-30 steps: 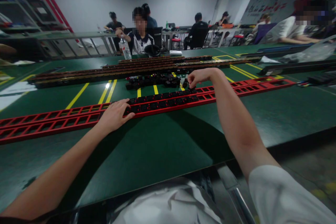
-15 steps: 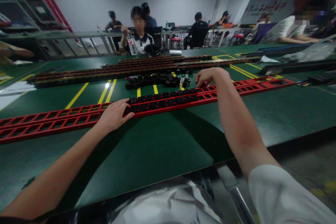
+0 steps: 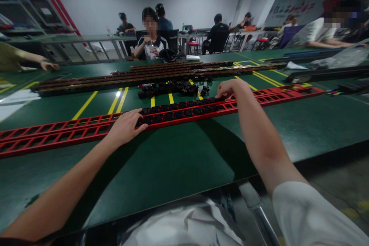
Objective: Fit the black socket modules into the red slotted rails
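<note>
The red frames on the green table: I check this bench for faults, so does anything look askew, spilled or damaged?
Nothing looks damaged or spilled on the red frames; the black inserts sit in rows beside the left hand. The spot under the right hand is hidden. Only the loose black parts beyond, heaped unevenly, look untidy.

Green bench (image 3: 178,153) with yellow lines (image 3: 85,105)
Red frames (image 3: 173,122) run under the left fingers (image 3: 136,112) and past the right fingers (image 3: 221,91); black parts (image 3: 187,87) lie beyond them, brown strips (image 3: 129,77) farther back, a black rail (image 3: 323,73) well to their right.
</note>
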The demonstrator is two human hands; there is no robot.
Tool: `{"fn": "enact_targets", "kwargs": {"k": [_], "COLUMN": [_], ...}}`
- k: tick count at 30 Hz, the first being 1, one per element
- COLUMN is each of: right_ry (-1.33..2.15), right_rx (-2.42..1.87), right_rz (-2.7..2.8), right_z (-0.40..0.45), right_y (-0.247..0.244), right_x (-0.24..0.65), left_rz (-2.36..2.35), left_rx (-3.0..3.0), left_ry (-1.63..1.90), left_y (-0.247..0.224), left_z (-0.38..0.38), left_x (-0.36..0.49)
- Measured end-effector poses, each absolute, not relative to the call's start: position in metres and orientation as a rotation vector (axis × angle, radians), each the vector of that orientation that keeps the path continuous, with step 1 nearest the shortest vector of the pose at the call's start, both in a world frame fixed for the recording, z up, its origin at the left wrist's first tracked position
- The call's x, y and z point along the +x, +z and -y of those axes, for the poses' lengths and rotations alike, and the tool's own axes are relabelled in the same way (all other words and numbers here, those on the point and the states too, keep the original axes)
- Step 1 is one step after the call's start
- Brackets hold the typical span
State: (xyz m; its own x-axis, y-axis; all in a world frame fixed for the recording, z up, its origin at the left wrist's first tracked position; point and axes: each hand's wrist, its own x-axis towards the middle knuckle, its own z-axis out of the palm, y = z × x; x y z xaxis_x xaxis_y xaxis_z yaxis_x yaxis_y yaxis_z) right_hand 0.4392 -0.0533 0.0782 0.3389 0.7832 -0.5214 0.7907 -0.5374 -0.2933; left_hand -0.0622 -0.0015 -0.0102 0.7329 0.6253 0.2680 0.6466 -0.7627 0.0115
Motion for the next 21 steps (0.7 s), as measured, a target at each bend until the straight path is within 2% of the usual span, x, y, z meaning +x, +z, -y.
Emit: {"fn": "enact_targets", "kwargs": {"k": [21], "right_ry": [-1.020], "right_rx": [2.604], "right_rz": [-1.500], "right_z": [0.0518], "right_y": [0.0785], "right_x": [0.4327], "left_rz": [1.042], "left_rx": [-2.857], "left_ry": [-0.401], "left_y": [-0.0102], "left_z": [0.0003], "left_x": [-0.0626]}}
